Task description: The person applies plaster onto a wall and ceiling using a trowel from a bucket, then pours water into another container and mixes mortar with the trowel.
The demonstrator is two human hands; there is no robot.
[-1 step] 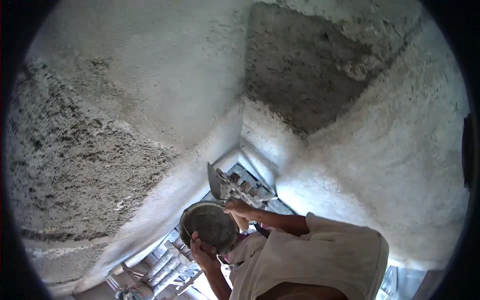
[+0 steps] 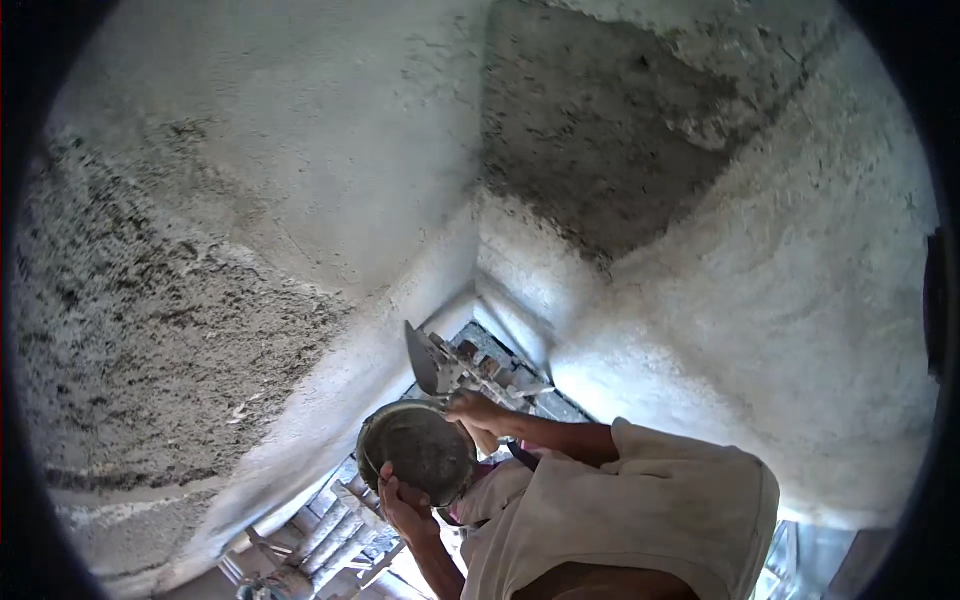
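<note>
My left hand (image 2: 405,505) grips the lower rim of a round metal pan (image 2: 420,450) that holds grey mortar. My right hand (image 2: 478,408) is closed on the handle of a trowel (image 2: 422,355), whose flat pointed blade stands just above the pan's upper rim. Both hands are close together near the inner corner where rough plastered walls meet. My cream sleeve (image 2: 640,500) fills the lower right.
A pale plastered wall (image 2: 300,150) spreads across the left and top, with a darker wet patch (image 2: 600,130) at the upper right. Another rough light wall (image 2: 800,330) is at the right. Wooden scaffold poles (image 2: 335,540) and bricks (image 2: 495,365) lie far below.
</note>
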